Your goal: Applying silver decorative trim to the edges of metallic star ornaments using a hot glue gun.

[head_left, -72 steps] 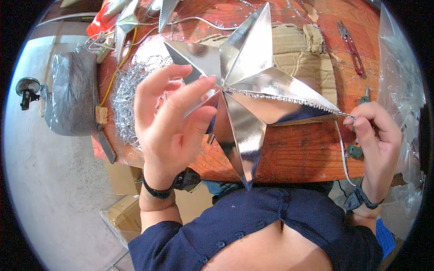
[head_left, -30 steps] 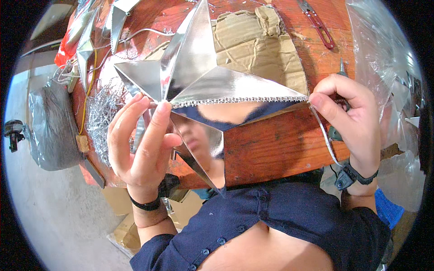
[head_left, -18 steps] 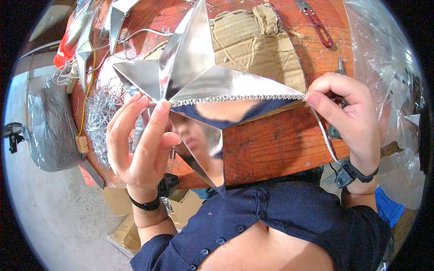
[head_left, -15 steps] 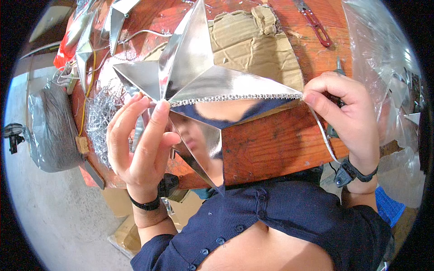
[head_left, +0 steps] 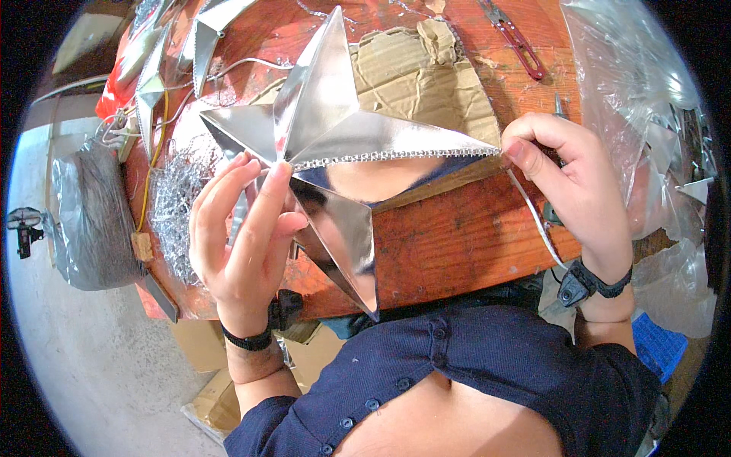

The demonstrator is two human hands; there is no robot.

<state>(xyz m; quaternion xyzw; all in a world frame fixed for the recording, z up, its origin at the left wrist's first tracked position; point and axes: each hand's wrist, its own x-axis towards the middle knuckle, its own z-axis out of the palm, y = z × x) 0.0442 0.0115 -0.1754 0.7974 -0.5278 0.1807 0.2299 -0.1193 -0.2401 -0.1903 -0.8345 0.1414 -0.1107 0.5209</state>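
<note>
A shiny silver five-pointed star (head_left: 316,114) with raised ridges is held above the table between my hands. Along the ridge running to its right point lies a strip of small rhinestones (head_left: 396,161). My left hand (head_left: 244,228) grips the star near its centre and left side, its fingers bent, the index fingertip at the strip's left end. With thumb and index finger pinched, my right hand (head_left: 563,171) holds the strip's end at the star's right tip. A pale length of strip (head_left: 537,217) hangs below that hand toward the wrist.
Flattened cardboard (head_left: 426,80) lies on the red wooden table (head_left: 457,236) behind the star. Red-handled snips (head_left: 518,46) are at the far right, beside clear plastic wrap (head_left: 624,68). More silver stars (head_left: 151,84) stand far left, near tangled silver strips (head_left: 175,206) and a grey bag (head_left: 91,213).
The star and both hands have shifted very slightly in view, with the right hand a little farther up and left. The grips look the same.
</note>
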